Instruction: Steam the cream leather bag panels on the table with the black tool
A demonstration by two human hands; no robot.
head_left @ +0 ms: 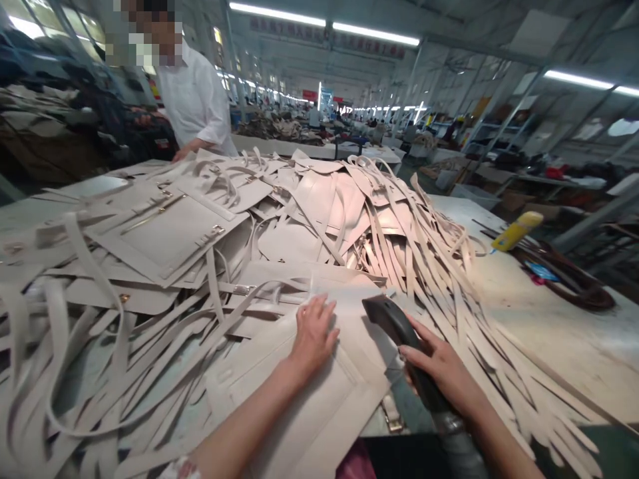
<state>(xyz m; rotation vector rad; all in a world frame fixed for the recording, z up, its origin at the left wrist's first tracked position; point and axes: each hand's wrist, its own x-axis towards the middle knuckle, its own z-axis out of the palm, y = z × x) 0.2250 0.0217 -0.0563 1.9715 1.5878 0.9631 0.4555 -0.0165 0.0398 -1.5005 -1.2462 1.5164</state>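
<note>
My left hand [314,336] lies with its fingers spread on a beige leather bag panel [279,399], near the panel's upper edge. The panel has stitched seams and reaches to the table's near edge. In my right hand [439,366] is a black curved nozzle [387,316] with a grey hose [456,432] at its lower end. Its flat head sits just above the panel's right side; I cannot tell whether they touch. A strap end with a gold buckle [393,416] hangs below the panel's right edge.
Beige bag pieces [319,199] and long straps [439,266] are heaped across the table [539,339]. To the right lie a yellow bottle [518,231] and a coil of dark brown strips [574,279]. A person in white [197,93] stands at the far left, a hand near the heap.
</note>
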